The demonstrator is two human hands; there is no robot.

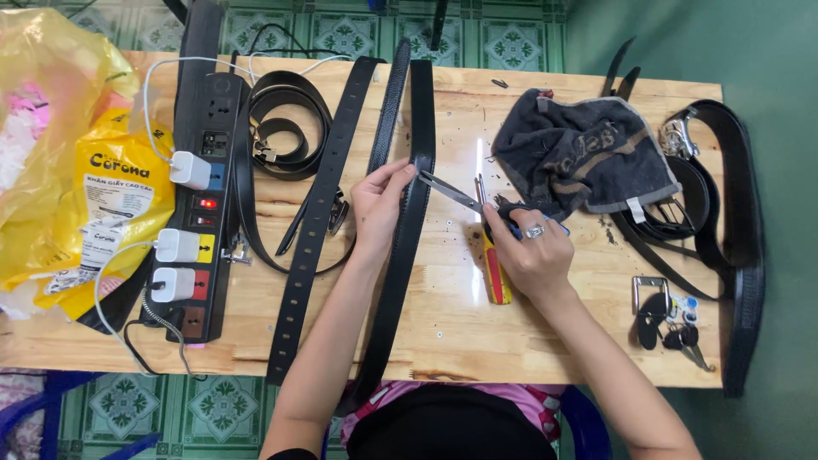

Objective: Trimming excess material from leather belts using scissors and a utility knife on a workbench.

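Your left hand (pixel 379 200) pinches the edge of a long black belt (pixel 407 238) that runs lengthwise down the middle of the wooden table (pixel 443 332), thumb and fingers closed on the strap near its upper third. Your right hand (pixel 532 251) grips a pair of scissors (pixel 464 198) through the handles; the blades are parted and their tips touch the belt just beside your left fingertips. A ring shows on one finger of the right hand. Under the right hand lies a yellow-and-red tool (pixel 494 273), its kind unclear. A dark grey cloth (pixel 579 153) sits just beyond the scissors. Left of the held belt lies a punched black strap (pixel 311 230), then coiled belts (pixel 285 128), then a black power strip (pixel 204 196) carrying white chargers. A yellow plastic bag (pixel 68 136) occupies the table's left end. At the right end are more black belts (pixel 724 213) and a bunch of keys (pixel 669 319).
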